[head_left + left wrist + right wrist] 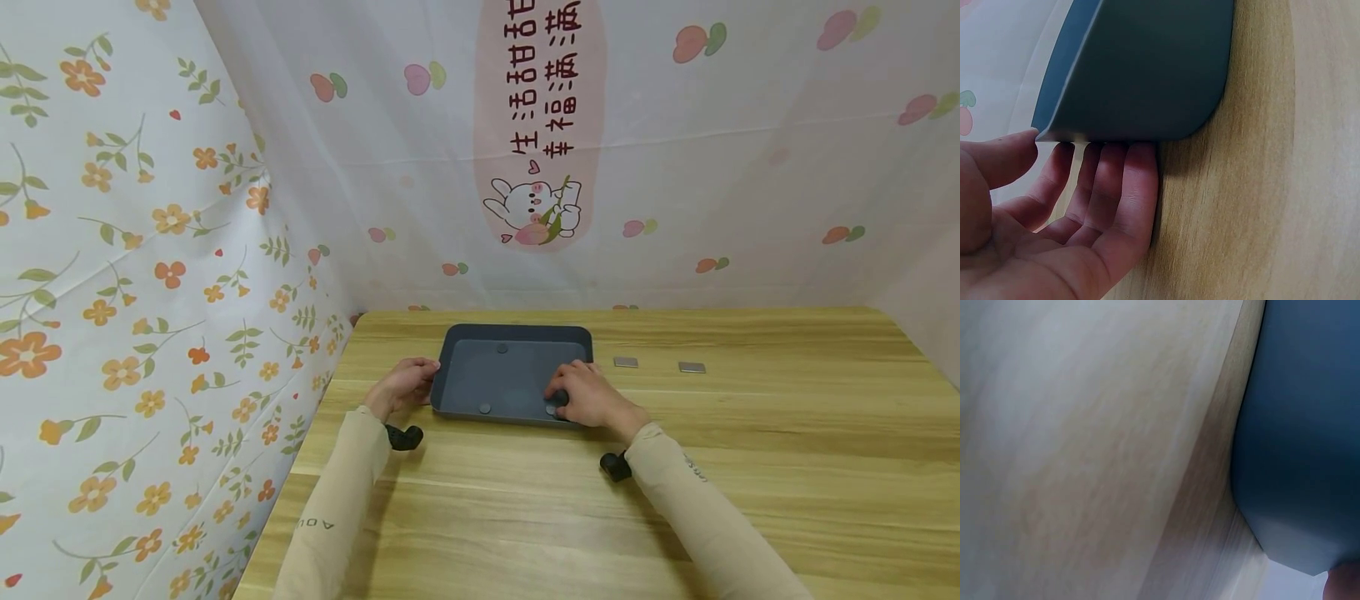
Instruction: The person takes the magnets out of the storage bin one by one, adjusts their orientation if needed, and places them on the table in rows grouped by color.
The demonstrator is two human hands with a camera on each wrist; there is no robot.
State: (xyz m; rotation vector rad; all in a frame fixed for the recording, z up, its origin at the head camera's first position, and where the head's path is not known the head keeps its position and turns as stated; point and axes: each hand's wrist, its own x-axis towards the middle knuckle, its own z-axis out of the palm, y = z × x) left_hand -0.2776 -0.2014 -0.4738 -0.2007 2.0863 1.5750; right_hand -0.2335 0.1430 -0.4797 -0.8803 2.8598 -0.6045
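Left fingers [1138, 181] grip tray [465, 375]; right fingers [558, 379] curled, grasp unclear

Left hand [405, 385] pinches left wall, thumb at rim, probably steadying it. Right hand [588, 396] at near-right corner, fingertips beside grey disc [551, 410]; cannot tell if anything is held. Two small plates [626, 362] beyond right edge. Tray lies toward table's [787, 458] far edge.

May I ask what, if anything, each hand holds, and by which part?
The left hand holds the grey tray by its left edge; whether the right hand holds anything cannot be told.
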